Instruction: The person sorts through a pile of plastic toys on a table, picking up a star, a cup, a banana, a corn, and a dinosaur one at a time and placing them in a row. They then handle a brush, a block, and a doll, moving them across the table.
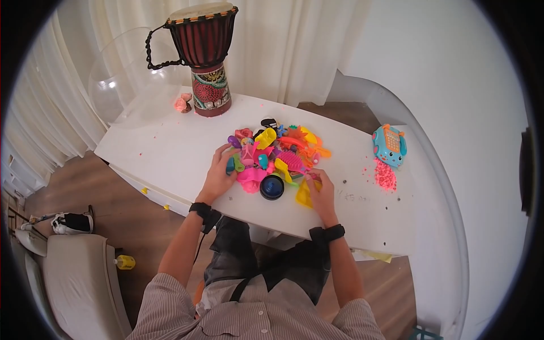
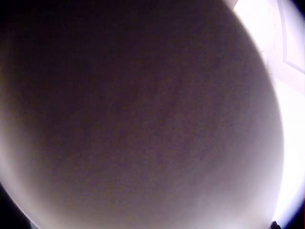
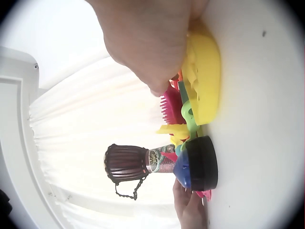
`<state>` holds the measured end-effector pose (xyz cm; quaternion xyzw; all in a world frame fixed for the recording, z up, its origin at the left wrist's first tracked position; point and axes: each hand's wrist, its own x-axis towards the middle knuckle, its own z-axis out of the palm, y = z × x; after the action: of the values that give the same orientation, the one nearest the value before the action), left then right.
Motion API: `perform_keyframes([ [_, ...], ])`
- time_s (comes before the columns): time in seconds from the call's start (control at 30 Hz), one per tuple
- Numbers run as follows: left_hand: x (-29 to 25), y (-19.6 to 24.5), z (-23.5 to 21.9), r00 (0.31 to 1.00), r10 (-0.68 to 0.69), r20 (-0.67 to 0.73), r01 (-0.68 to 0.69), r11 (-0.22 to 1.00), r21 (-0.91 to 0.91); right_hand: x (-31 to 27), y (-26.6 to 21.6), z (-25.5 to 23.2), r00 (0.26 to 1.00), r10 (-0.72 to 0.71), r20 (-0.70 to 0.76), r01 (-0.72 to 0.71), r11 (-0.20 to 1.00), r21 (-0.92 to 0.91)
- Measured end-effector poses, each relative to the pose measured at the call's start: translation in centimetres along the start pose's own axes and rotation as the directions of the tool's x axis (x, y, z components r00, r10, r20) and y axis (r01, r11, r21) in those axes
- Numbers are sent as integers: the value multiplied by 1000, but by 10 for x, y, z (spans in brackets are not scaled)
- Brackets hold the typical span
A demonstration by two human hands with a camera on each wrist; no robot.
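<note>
A heap of colourful plastic toys lies between the two hands. At its left edge the left hand (image 1: 217, 177) rests with relaxed fingers against a teal piece (image 1: 230, 166). On the opposite side, the right hand (image 1: 323, 198) touches a yellow piece (image 1: 304, 195), its fingers loosely bent; the right wrist view shows this hand (image 3: 143, 43) over the yellow piece (image 3: 206, 76). A black round item with a blue dome (image 1: 272, 187) sits at the heap's near edge. Pink, orange and green pieces fill the middle. A blurred dark surface blocks most of the left wrist view.
On the white table (image 1: 164, 153), a drum (image 1: 209, 62) stands at the back beside pink flowers (image 1: 182, 103). A blue toy telephone (image 1: 390, 146) and pink bits (image 1: 385, 177) are at the right. The table's near edge runs beneath the forearms.
</note>
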<state>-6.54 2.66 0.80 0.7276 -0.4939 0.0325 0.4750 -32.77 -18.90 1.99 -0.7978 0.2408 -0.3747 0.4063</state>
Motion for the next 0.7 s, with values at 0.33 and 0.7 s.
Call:
perform_keyframes([
  [0.33, 16, -44, 5, 921, -383, 63, 356, 768, -532, 2, 12, 3, 999, -39, -29, 41, 997, 71],
  [0.7, 13, -27, 26, 888, -361, -284, 236, 889, -392, 27, 31, -22, 895, 397, -201, -217, 785, 581],
])
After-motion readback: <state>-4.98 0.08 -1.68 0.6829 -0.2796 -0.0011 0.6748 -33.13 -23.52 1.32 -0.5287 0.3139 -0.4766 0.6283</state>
